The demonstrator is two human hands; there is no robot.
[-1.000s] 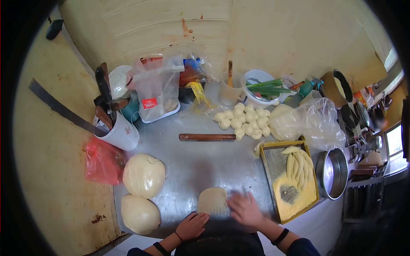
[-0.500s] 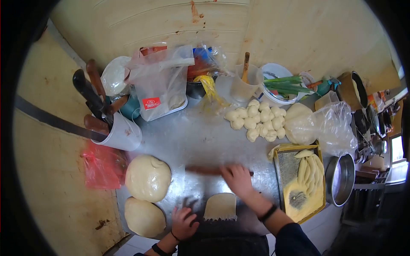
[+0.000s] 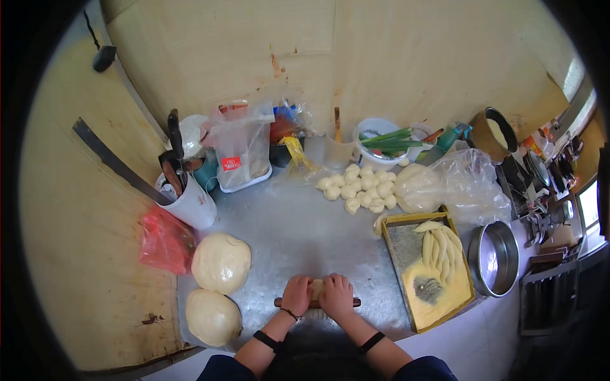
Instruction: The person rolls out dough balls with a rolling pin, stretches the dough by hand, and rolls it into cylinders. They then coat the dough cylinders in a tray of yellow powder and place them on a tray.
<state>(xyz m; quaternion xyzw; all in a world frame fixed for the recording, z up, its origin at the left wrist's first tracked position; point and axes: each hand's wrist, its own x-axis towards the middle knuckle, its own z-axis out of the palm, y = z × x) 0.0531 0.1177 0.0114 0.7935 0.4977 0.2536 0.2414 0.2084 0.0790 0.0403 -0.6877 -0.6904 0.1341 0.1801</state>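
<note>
Right in front of me, a thin brown rolling pin [image 3: 314, 304] lies crosswise on the metal table. My left hand [image 3: 297, 295] is closed over the pin left of its middle, fingers curled forward. My right hand [image 3: 337, 296] is closed over it on the other side. Between my hands shows a small piece of pale dough [image 3: 316, 289]; its near part is hidden by the pin and my hands. Two big smooth lumps rest to the left, an upper dough ball [image 3: 221, 263] and a lower dough ball [image 3: 213, 317], touching each other.
Several small dough balls [image 3: 359, 188] are clustered at the back, beside dough under a plastic bag [image 3: 467, 184]. On the right are a yellow-rimmed tray [image 3: 406, 305] with long dough pieces and a round metal pan [image 3: 497, 260]. A white knife container [image 3: 194, 206] stands at left.
The rolling pin has come nearer to me. My right hand has moved back and left with it, and my left hand has moved from the table onto the pin. The view has shifted.
</note>
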